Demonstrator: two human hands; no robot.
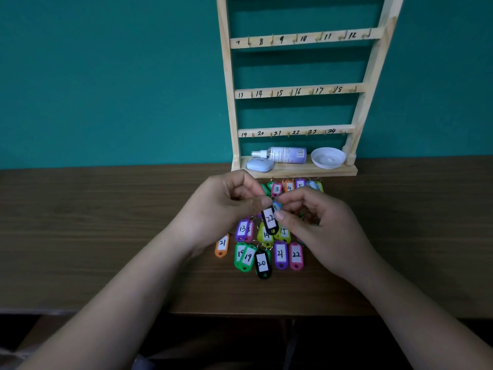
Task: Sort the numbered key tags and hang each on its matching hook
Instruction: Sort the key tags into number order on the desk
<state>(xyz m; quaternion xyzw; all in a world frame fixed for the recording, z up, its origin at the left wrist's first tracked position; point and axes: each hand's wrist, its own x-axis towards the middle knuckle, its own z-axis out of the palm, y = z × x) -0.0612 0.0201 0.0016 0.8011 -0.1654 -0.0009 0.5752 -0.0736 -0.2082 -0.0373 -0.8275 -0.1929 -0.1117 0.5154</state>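
- The left hand (229,206) is curled, and its thumb and fingertips pinch the top end of the black tag (270,220) marked 22.
- The right hand (317,225) is curled too. Its thumb (280,215) presses the tag's right edge and its index finger bends over the top end, so both hands grasp the same tag.
- The tag hangs below and between the two sets of fingertips, tilted, with its label facing the camera. It is lifted clear of the tags beneath it.
- The ring end is hidden between the fingers.
- More tags lie on the table (106,222) under the hands.
- In the near row are orange 21 (222,245), green 19 (246,257), black 20 (262,264), purple 21 (280,255) and pink 22 (296,255).
- Behind these lie purple 13 (242,230), yellow 14 (266,234) and yellow 15 (283,232), partly covered by the held tag.
- Farther back, just before the rack (226,84), are pink 3 (276,189) and orange 4 (289,187).
- The rack stands against the wall, and its rails are numbered 7–12, 13–18 and 19–24, with bare hooks.
- The 22 mark (295,132) is on the lowest rail, well above the held tag.
- On the rack's base shelf lie a bottle (286,154), a bowl (328,157) and a pale case (260,165).
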